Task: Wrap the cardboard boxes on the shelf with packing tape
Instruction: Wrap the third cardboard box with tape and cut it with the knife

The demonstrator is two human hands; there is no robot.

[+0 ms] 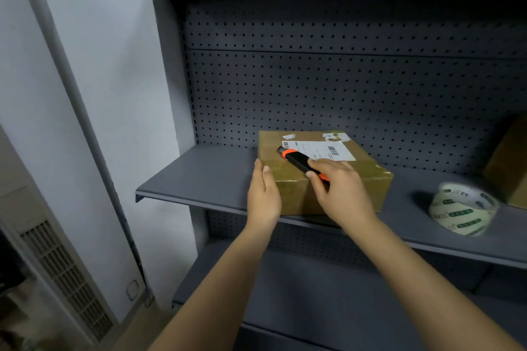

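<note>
R hand [339,191] grips knife [302,164] over box [342,179] top, blade end aimed far-left; L hand [263,194], fingers straight, braces box's left side. Tape roll [463,209] sits right of box, nearer R hand.

No wording can be read. The white rectangular shipping label [322,149] on top of the brown cardboard box [359,191] carries one barcode at its 3 o'clock end and another at its 9 o'clock corner, beside the black and orange box cutter [296,161]. Its print lines are too small to read. The clear packing tape roll [463,208], at 3 o'clock of the box, bears blurred green marks.
</note>
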